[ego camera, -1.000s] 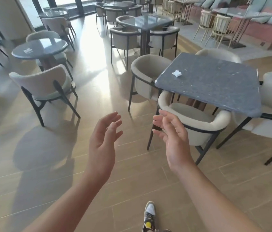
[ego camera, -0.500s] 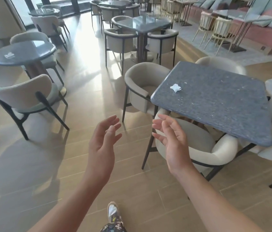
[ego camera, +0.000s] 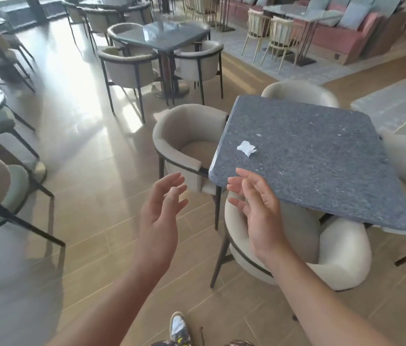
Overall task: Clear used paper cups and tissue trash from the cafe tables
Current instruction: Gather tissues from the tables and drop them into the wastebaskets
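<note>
Counter (ego camera: 334, 171) now closer vs 0.5 s ago; right hand (ego camera: 259, 213) reaches its near corner. Both hands open, empty; left hand (ego camera: 162, 216) alongside. 1 crumpled tissue (ego camera: 246, 148) lies on counter nr left edge.

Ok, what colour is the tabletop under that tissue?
Dark blue-grey with pale flecks, tabletop, head view.

A cafe dining room: grey stone-topped tables (ego camera: 316, 156) ringed by cream tub chairs (ego camera: 187, 143), pink cushioned bench seating (ego camera: 341, 33) along the far wall.
</note>
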